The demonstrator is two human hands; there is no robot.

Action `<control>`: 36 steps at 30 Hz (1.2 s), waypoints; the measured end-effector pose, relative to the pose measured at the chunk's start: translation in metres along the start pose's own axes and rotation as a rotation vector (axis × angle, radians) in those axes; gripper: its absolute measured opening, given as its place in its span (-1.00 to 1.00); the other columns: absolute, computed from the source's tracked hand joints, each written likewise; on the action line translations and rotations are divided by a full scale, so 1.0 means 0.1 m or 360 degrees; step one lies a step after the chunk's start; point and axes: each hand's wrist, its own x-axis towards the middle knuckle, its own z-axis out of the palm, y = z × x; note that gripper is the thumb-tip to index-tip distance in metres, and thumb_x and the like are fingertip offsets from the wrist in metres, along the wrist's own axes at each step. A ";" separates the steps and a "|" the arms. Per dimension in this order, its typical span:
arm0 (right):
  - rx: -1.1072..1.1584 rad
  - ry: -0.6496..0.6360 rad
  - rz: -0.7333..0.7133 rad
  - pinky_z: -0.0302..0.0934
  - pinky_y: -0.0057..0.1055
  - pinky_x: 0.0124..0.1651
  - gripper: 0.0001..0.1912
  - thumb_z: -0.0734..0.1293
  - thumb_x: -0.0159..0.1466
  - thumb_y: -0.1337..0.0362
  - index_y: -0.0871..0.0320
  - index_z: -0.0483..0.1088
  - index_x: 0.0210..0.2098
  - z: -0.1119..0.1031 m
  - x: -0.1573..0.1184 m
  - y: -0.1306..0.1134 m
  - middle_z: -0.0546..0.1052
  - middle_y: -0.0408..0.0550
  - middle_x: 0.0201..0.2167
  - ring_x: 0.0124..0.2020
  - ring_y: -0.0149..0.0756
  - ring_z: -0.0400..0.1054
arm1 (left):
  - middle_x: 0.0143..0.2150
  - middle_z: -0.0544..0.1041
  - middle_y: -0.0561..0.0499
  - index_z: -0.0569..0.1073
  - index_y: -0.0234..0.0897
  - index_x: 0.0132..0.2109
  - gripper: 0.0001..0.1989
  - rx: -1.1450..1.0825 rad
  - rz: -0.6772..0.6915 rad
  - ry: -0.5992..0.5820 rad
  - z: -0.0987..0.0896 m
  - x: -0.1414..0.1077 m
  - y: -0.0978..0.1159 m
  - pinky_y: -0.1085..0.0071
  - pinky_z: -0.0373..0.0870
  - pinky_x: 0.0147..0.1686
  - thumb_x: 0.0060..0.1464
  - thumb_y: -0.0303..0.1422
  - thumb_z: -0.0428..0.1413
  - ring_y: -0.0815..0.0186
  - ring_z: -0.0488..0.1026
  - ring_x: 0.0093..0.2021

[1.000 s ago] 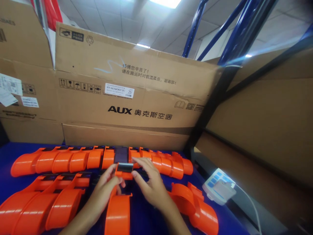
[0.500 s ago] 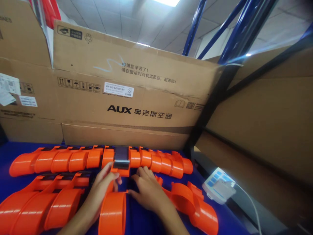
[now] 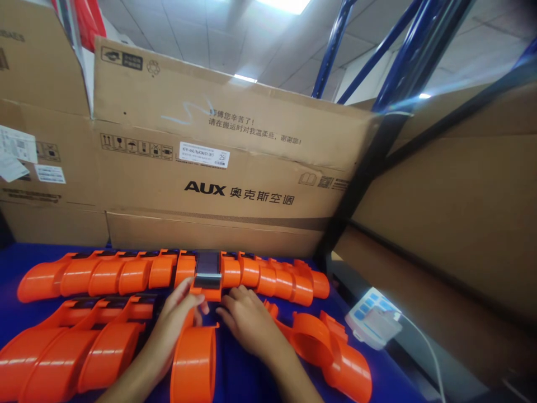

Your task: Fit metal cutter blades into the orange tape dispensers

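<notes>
An orange plastic tape dispenser (image 3: 194,364) stands in front of me, its round band towards me and its dark flap with a pale serrated edge at the far end. My left hand (image 3: 180,310) grips its neck from the left, thumb on top and fingertips showing on the other side. My right hand (image 3: 247,319) is just right of the dispenser's head, fingers bent and drawn together. Its fingertips are partly hidden, so what it pinches does not show.
A row of orange dispensers (image 3: 134,274) lines the back of the blue table surface (image 3: 235,375). Several more (image 3: 111,355) lie at left, others (image 3: 350,364) at right. Behind stands a cardboard box (image 3: 251,157). A white power strip (image 3: 373,319) with a cable sits right, near a metal post (image 3: 356,184).
My right hand has shifted slightly left, its thumb moving up and its fingers drawing closer together beside the dispenser's head. My left hand keeps its grip in about the same place.
</notes>
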 end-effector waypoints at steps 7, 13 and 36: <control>0.0404 0.0411 0.0007 0.31 -0.34 -0.11 -0.74 0.20 0.49 0.19 0.09 0.52 -0.17 -0.07 0.03 0.04 0.54 0.01 -0.20 -0.18 -0.18 0.44 | -0.46 0.52 0.13 0.44 -0.23 -0.12 -0.81 0.0039 -0.0025 -0.0005 -0.01 -0.01 -0.02 0.51 0.25 -0.49 0.15 -0.28 0.18 0.41 0.38 -0.55; 0.1016 0.0670 0.0267 0.23 -0.44 -0.40 -0.64 0.22 0.48 0.04 0.11 0.49 -0.28 -0.06 0.04 0.01 0.50 -0.13 -0.49 -0.47 -0.30 0.38 | -0.45 0.52 0.13 0.47 -0.22 -0.14 -0.85 0.0057 -0.0026 -0.0035 -0.01 -0.04 0.00 0.50 0.24 -0.49 0.18 -0.27 0.17 0.42 0.36 -0.56; 0.2131 0.0828 0.0529 0.24 -0.55 -0.72 -0.57 0.42 0.29 -0.07 0.20 0.47 -0.41 -0.13 0.02 -0.07 0.55 -0.08 -0.64 -0.74 -0.38 0.38 | -0.44 0.56 0.09 0.39 -0.26 0.13 -0.51 0.0141 -0.0044 -0.0044 0.03 -0.04 0.05 0.45 0.26 -0.51 0.10 -0.20 0.24 0.38 0.36 -0.57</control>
